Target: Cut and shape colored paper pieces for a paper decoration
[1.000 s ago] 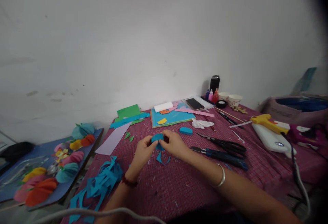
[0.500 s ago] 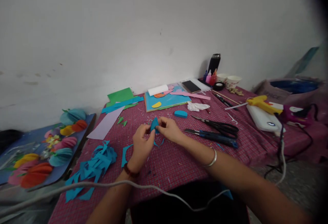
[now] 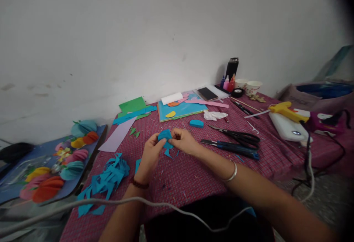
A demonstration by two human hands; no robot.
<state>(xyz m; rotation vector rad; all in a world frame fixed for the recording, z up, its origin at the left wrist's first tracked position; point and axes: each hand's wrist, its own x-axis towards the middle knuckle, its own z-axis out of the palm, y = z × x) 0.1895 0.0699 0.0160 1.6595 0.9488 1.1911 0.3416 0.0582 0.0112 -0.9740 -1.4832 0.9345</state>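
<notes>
Between my two hands is a small piece of blue paper point(image 3: 165, 134), raised just over the checked tablecloth. My left hand point(image 3: 151, 153) pinches its left side, thumb in front. On its right side, the fingers of my right hand point(image 3: 184, 141) are closed on the same paper. Thin blue offcuts point(image 3: 169, 153) lie on the cloth below. Beyond my right hand rests a blue half-round paper stack point(image 3: 196, 123). Black scissors point(image 3: 238, 137) and a blue-handled cutter knife point(image 3: 231, 148) lie to its right. A heap of blue paper strips point(image 3: 110, 179) sits left of my left wrist.
Coloured sheets point(image 3: 181, 112) and a phone point(image 3: 208, 94) lie toward the wall. A yellow glue gun point(image 3: 287, 111) rests on a white box point(image 3: 287, 127) at right. A white cable point(image 3: 138, 199) crosses over my forearms. Paper fruit shapes point(image 3: 48, 189) sit on a blue board point(image 3: 69, 183).
The blue paper has turned in my fingers, showing a wider face now. Both hands keep hold of it. The whole view has shifted slightly.
</notes>
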